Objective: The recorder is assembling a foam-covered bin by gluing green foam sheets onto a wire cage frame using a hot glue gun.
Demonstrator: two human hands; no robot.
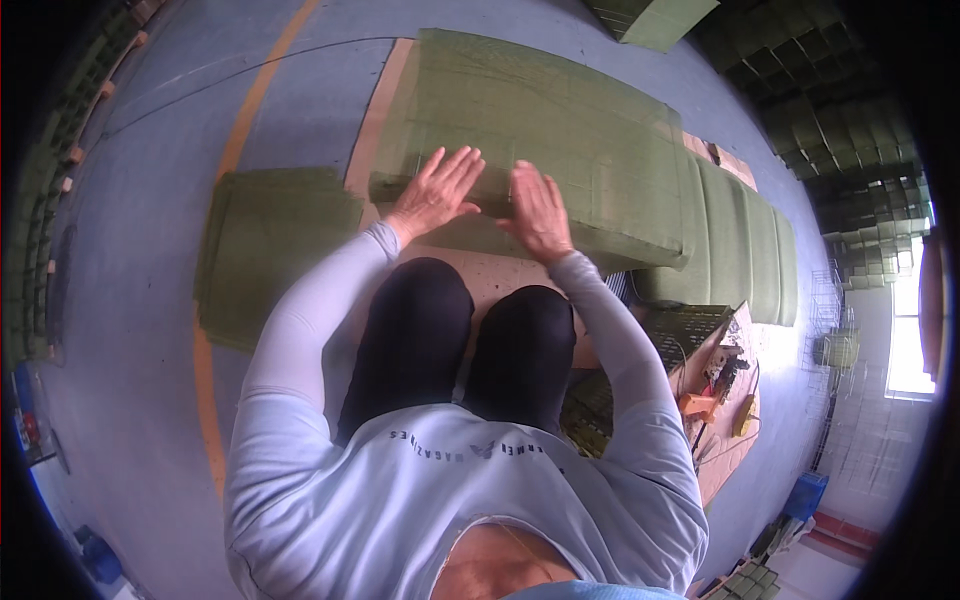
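Observation:
In front of my knees lies a long green mesh panel (560, 110), semi-see-through, with a folded-down near edge. My left hand (438, 192) is over that near edge, its fingers stretched out and pointing away from me. A short gap to its right, my right hand (538, 212) is also over the edge, palm turned inward and fingers extended. Neither hand holds anything. Whether the palms press on the mesh or hover just above it, I cannot tell.
Left of the panel is a flat stack of green mesh sheets (280, 250). More mesh pieces (740, 240) lie to the right. Near my right elbow, cardboard (725, 445) carries an orange-handled tool (698, 406) and a yellow one (744, 415). Green stacks (800, 120) stand at the far right.

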